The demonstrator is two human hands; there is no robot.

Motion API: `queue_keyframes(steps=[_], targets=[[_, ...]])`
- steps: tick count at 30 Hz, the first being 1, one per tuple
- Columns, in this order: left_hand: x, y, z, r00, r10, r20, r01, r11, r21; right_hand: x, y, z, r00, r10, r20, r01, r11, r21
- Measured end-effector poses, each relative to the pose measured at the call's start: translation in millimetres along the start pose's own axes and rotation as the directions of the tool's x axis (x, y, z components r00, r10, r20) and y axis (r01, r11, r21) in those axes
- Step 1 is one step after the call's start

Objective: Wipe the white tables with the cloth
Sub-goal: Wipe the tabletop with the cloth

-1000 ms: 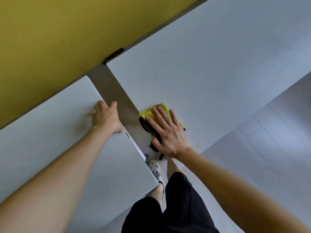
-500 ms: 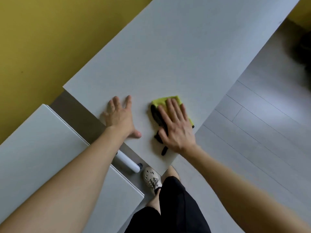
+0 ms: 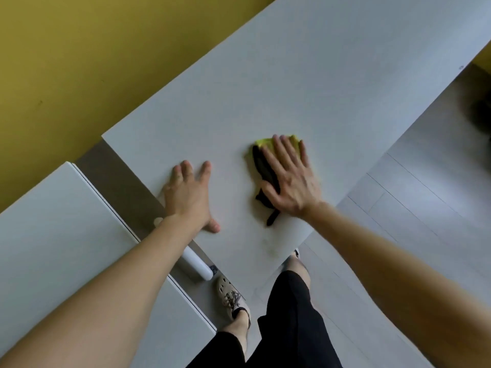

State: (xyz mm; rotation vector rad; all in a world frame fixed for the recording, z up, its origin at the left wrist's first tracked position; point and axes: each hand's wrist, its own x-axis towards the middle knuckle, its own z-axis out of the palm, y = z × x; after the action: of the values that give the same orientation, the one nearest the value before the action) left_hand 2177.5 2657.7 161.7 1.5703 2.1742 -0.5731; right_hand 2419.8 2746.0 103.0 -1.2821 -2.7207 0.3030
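Pressing down from above, the right hand (image 3: 291,179) lies flat on the yellow-and-black cloth (image 3: 261,163), fingers straight and close together, thumb stretched along the cloth's black side. The cloth sits bunched under the palm on the larger white table (image 3: 305,75), near its front edge. A yellow fringe shows past the fingertips and a black tail pokes out beside the wrist.

The left hand (image 3: 188,197) rests on the same table, well apart from the cloth and to its left. Its fingers are spread flat, the thumb points towards the near edge, and it holds nothing. It lies close to the table's left edge.

A second white table (image 3: 53,235) stands to the left, separated by a narrow gap of grey floor (image 3: 425,208). Down in that gap lies a white cylinder (image 3: 196,264), partly hidden by the left forearm; what it is cannot be told. Below are a beige shoe (image 3: 229,296) and black trousers (image 3: 292,328). A yellow wall (image 3: 79,49) runs behind both tables. A dark shape (image 3: 481,115) at the far right is too blurred to name.
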Motion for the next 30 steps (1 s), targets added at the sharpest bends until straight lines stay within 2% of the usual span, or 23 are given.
queue_keyframes(steps=[1, 2, 3, 5, 6, 7, 8, 10, 11, 13, 14, 15, 16, 17, 19, 21, 22, 23, 24, 26, 28, 29, 30], targets=[[-0.3, -0.3, 1.5, 1.0, -0.007, -0.012, 0.006, 1.0, -0.018, -18.9, -24.1, 4.8, 0.978, -0.198, 0.065, 0.196, 0.98, 0.038], [0.1, -1.2, 4.1, 1.0, -0.004, -0.027, 0.004, 0.999, -0.036, -32.6, -40.8, 5.3, 0.908, -0.394, 0.145, 0.386, 0.919, 0.079], [0.7, -2.1, 5.9, 0.999, 0.002, -0.04, -0.004, 0.999, -0.047, -36.0, -45.9, 3.7, 0.802, -0.559, 0.211, 0.547, 0.829, 0.12], [-0.5, -1.8, 8.6, 0.999, 0.017, -0.045, -0.02, 0.998, -0.057, -9.8, -20.3, -1.4, 0.592, -0.754, 0.284, 0.748, 0.645, 0.156], [-1.3, -1.9, 8.0, 0.999, 0.012, -0.032, -0.014, 0.998, -0.062, 19.5, -0.3, -4.5, 0.562, -0.771, 0.298, 0.778, 0.616, 0.125], [-2.5, -2.6, 6.3, 1.0, 0.001, -0.015, -0.002, 0.997, -0.074, 54.8, 20.8, -6.7, 0.606, -0.739, 0.295, 0.755, 0.651, 0.081], [-3.6, -3.8, 6.0, 1.0, -0.003, -0.001, 0.003, 0.995, -0.098, 92.0, 41.9, -9.1, 0.702, -0.658, 0.272, 0.677, 0.736, 0.031], [-7.5, -6.9, 8.4, 1.0, -0.013, -0.025, 0.007, 0.977, -0.215, 153.6, 70.8, -14.5, 0.894, -0.396, 0.21, 0.414, 0.909, -0.045], [-9.2, -8.1, 11.2, 0.994, -0.046, -0.095, 0.015, 0.95, -0.311, 170.3, 72.8, -14.6, 0.946, -0.271, 0.176, 0.284, 0.957, -0.057], [-6.3, -6.0, 20.1, 0.926, -0.207, -0.314, 0.046, 0.892, -0.45, 175.3, 56.4, -8.2, 0.982, -0.149, 0.115, 0.153, 0.988, -0.024], [-1.1, -1.9, 24.5, 0.867, -0.313, -0.388, 0.105, 0.876, -0.471, 165.5, 43.7, -6.5, 0.979, -0.178, 0.101, 0.179, 0.984, -0.001], [5.4, 3.6, 29.0, 0.809, -0.408, -0.424, 0.177, 0.856, -0.486, 148.1, 31.8, -5.9, 0.955, -0.279, 0.104, 0.278, 0.96, 0.026], [12.3, 10.0, 32.8, 0.765, -0.474, -0.437, 0.234, 0.836, -0.497, 125.4, 22.2, -5.9, 0.895, -0.426, 0.135, 0.421, 0.905, 0.066], [18.6, 16.9, 35.5, 0.739, -0.508, -0.442, 0.266, 0.823, -0.502, 100.8, 15.1, -5.8, 0.792, -0.578, 0.198, 0.568, 0.816, 0.107], [28.5, 26.9, 43.5, 0.717, -0.526, -0.458, 0.284, 0.82, -0.496, 72.7, 11.8, -10.2, 0.498, -0.809, 0.313, 0.812, 0.562, 0.16], [32.6, 29.2, 53.3, 0.688, -0.532, -0.494, 0.282, 0.823, -0.494, 91.5, 22.0, -11.9, 0.247, -0.915, 0.32, 0.909, 0.333, 0.25], [33.8, 28.5, 57.4, 0.662, -0.535, -0.525, 0.269, 0.823, -0.5, 114.9, 28.6, -11.0, 0.187, -0.936, 0.297, 0.919, 0.274, 0.284], [35.1, 27.8, 60.6, 0.636, -0.536, -0.555, 0.255, 0.825, -0.505, 144.5, 35.0, -10.5, 0.2, -0.939, 0.281, 0.917, 0.281, 0.284], [36.5, 27.3, 62.7, 0.62, -0.537, -0.571, 0.244, 0.825, -0.511, 178.0, 41.0, -9.5, 0.287, -0.922, 0.26, 0.903, 0.351, 0.249], [39.3, 27.2, 64.1, 0.609, -0.545, -0.577, 0.239, 0.819, -0.521, 246.3, 51.6, -7.0, 0.571, -0.789, 0.225, 0.784, 0.606, 0.135], [39.3, 28.1, 64.5, 0.61, -0.547, -0.574, 0.243, 0.818, -0.522, 286.4, 50.2, -1.5, 0.832, -0.532, 0.155, 0.534, 0.845, 0.035], [38.9, 28.3, 64.8, 0.61, -0.548, -0.572, 0.244, 0.817, -0.522, 291.0, 41.6, 3.2, 0.909, -0.403, 0.108, 0.403, 0.915, 0.024], [38.8, 28.2, 65.0, 0.615, -0.545, -0.569, 0.247, 0.819, -0.518, 284.8, 26.5, 7.5, 0.949, -0.309, 0.07, 0.308, 0.951, 0.022]])
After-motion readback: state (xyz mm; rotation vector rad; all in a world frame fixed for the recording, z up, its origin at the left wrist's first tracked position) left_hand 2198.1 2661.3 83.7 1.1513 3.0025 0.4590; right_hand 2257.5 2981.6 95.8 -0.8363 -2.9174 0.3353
